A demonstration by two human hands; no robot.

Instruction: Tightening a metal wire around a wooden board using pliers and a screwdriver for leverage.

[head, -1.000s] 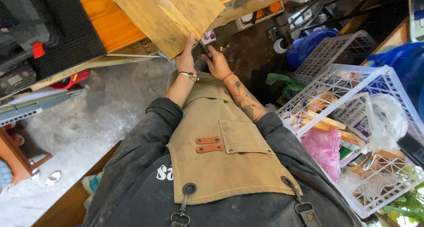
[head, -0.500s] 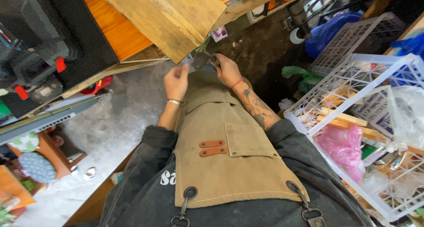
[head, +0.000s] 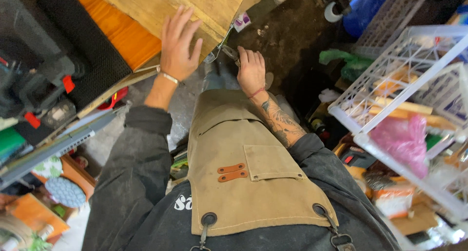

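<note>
Left hand [head: 178,46] spread flat on wood plank [head: 195,7] — stiff, prob. heavy, grip by edge; right hand [head: 251,70] curled on metal tool [head: 222,50], grip unclear.

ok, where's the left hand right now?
In the head view the left hand is upper left of centre, fingers spread over the wooden board near its lower edge. The right hand is to its right, by a metal tool.

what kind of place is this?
Most likely a home or hobby woodworking shop. A bare wooden board lies on an orange bench by a black power tool, the person wears a canvas work apron, and white plastic crates hold offcuts.
</note>
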